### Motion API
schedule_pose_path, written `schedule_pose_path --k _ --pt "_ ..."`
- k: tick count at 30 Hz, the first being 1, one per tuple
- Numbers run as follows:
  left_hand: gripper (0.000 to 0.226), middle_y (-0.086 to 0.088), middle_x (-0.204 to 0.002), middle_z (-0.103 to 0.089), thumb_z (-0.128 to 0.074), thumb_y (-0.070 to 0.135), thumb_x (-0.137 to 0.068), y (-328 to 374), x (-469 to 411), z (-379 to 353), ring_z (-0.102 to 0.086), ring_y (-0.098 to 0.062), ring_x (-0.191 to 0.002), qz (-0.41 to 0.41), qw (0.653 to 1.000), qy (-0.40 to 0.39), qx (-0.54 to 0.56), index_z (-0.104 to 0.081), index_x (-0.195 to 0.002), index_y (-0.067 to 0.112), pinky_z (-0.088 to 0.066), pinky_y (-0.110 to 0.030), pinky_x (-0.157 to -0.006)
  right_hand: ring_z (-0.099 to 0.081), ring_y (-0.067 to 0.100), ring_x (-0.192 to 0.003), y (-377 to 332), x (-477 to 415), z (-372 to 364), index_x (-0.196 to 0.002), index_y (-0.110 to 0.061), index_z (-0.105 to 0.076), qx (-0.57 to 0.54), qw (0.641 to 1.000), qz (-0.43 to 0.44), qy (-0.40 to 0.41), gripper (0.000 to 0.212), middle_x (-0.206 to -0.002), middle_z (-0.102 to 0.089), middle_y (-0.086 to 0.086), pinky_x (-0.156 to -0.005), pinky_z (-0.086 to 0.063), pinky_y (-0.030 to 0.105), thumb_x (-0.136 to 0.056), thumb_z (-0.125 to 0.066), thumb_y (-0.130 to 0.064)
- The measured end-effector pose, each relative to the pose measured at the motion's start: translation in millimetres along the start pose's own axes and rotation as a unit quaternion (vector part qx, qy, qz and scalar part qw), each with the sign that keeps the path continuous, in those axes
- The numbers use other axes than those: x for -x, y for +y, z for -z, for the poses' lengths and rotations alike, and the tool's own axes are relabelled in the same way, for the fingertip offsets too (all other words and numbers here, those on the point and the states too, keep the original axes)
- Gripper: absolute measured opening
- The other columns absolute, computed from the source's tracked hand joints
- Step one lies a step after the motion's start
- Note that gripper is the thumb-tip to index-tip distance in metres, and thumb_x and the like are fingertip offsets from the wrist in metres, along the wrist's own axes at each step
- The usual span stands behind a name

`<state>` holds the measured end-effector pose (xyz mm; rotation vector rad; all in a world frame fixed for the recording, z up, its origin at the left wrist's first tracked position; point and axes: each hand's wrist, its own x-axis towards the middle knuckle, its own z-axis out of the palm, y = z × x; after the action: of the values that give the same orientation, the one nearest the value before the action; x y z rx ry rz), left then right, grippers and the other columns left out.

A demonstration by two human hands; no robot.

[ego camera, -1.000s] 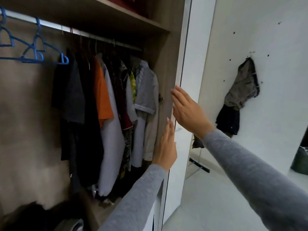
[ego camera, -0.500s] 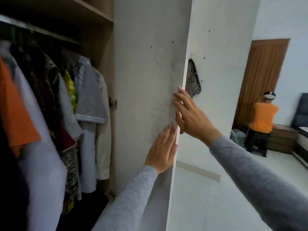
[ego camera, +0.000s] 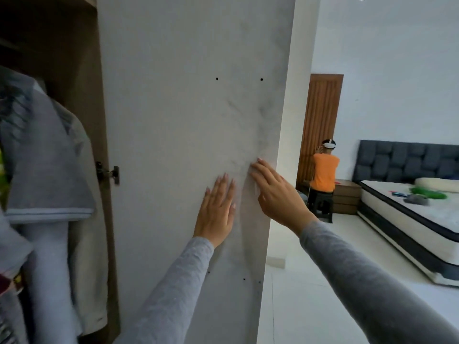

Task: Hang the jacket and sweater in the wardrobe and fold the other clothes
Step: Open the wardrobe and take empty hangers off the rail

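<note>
The white wardrobe door point(ego camera: 188, 100) fills the middle of the head view, seen from its inner face and hinged at the left. My left hand point(ego camera: 216, 211) lies flat on the door with straight fingers. My right hand point(ego camera: 275, 194) presses the door near its free right edge, fingers straight. At the far left, inside the wardrobe point(ego camera: 74, 70), hang a grey shirt point(ego camera: 47, 170) and a pale beige garment point(ego camera: 87, 256). Far to the right, loose clothes, one green point(ego camera: 427, 194) and one grey point(ego camera: 416, 200), lie on the bed point(ego camera: 407, 219).
A person in an orange shirt point(ego camera: 324, 175) sits on a stool by a wooden door point(ego camera: 320, 120) and a low bedside cabinet point(ego camera: 345, 194). White floor point(ego camera: 323, 281) stretches between the wardrobe and the bed. A metal hinge point(ego camera: 108, 173) joins door and frame.
The wardrobe door has swung towards the wardrobe and now covers most of the hanging clothes. Both hands moved from its edge onto its face. The view has turned right, showing the bed.
</note>
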<state>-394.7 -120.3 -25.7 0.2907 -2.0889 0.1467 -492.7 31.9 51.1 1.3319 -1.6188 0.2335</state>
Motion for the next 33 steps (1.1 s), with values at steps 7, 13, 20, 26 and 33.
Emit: schedule_pose_path --k 7,13,20,26,33 --pt "0.059 -0.007 -0.156 -0.011 -0.034 0.028 -0.093 -39.8 -31.6 -9.9 -0.013 -0.022 -0.144 0.014 0.998 -0.022 -0.053 -0.022 -0.148 0.013 -0.021 -0.049 -0.110 -0.032 0.033 -0.139 2.3 -12.9 -31.9 -0.137 -0.004 -0.046 0.012 0.996 -0.050 -0.066 0.069 -0.146 -0.042 0.014 -0.111 -0.015 0.040 -0.071 -0.067 -0.004" --pt "0.072 -0.013 -0.155 -0.021 -0.057 0.029 -0.088 -67.1 -43.2 -13.1 -0.025 -0.030 -0.141 0.018 0.994 -0.028 -0.109 -0.020 -0.148 0.012 -0.026 -0.052 -0.109 -0.018 0.038 -0.143 -3.3 -28.9 -61.9 -0.144 -0.007 -0.036 0.016 0.994 -0.058 -0.096 0.075 -0.154 -0.026 0.014 -0.113 -0.006 0.044 -0.076 -0.065 -0.007" --pt "0.062 -0.011 -0.157 -0.016 -0.025 0.039 -0.094 -70.1 -39.9 -16.0 -0.013 -0.026 -0.143 0.008 0.988 -0.037 -0.152 -0.013 -0.149 0.014 -0.020 -0.049 -0.114 -0.003 0.035 -0.146 -11.3 -24.7 -85.5 -0.150 -0.016 -0.012 0.012 0.994 -0.086 -0.062 0.068 -0.159 -0.007 0.009 -0.116 -0.008 0.047 -0.092 -0.044 -0.027" --pt "0.063 -0.012 -0.157 -0.016 -0.026 0.039 -0.093 -69.4 -39.8 -10.2 -0.013 -0.027 -0.144 0.003 0.983 -0.057 -0.175 -0.012 -0.149 0.014 -0.020 -0.049 -0.113 0.000 0.034 -0.145 -17.4 -20.2 -91.3 -0.151 -0.017 -0.009 0.005 0.994 -0.101 -0.052 0.068 -0.158 0.000 0.005 -0.113 -0.001 0.047 -0.094 -0.046 -0.024" --pt "0.064 -0.013 -0.151 -0.031 -0.033 0.036 -0.086 -65.3 -45.3 12.2 -0.035 -0.028 -0.137 0.019 0.973 -0.133 -0.188 -0.029 -0.146 0.014 -0.038 -0.048 -0.103 -0.005 0.035 -0.145 -18.6 -20.3 -99.0 -0.150 -0.014 -0.018 -0.017 0.993 -0.106 -0.040 0.067 -0.159 -0.008 0.007 -0.118 -0.001 0.045 -0.090 -0.044 -0.023"
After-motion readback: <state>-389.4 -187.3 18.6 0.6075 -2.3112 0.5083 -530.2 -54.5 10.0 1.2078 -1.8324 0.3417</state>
